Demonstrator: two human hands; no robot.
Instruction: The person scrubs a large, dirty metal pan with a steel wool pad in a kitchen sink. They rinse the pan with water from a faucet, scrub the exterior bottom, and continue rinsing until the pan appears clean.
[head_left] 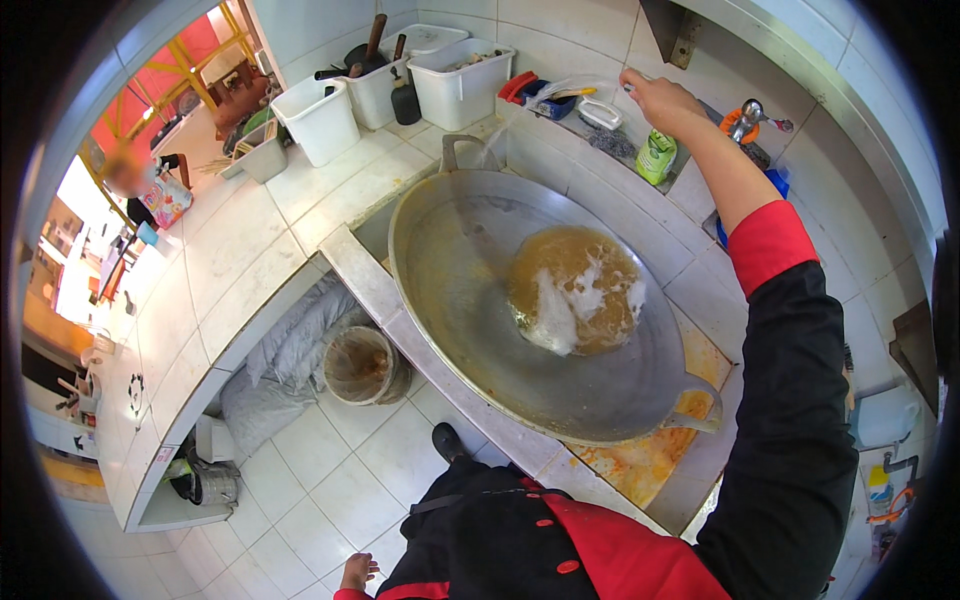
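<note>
A large, wide metal wok with two loop handles rests tilted over the tiled sink. Brown liquid with white foam pools in its far right part. My right arm stretches over the wok's right side to the back ledge. There my right hand is closed, its fingertips on a small part I cannot make out, beside a thin clear curved piece. Below that hand stand a green packet and a white-handled brush. Low at the front left, my left hand hangs empty beside my body, fingers loosely apart.
White tubs with utensils and a dark bottle line the back counter. A lined bin stands on the floor under it, by plastic sacks. An orange holder with ladles hangs at right. Another person is far left.
</note>
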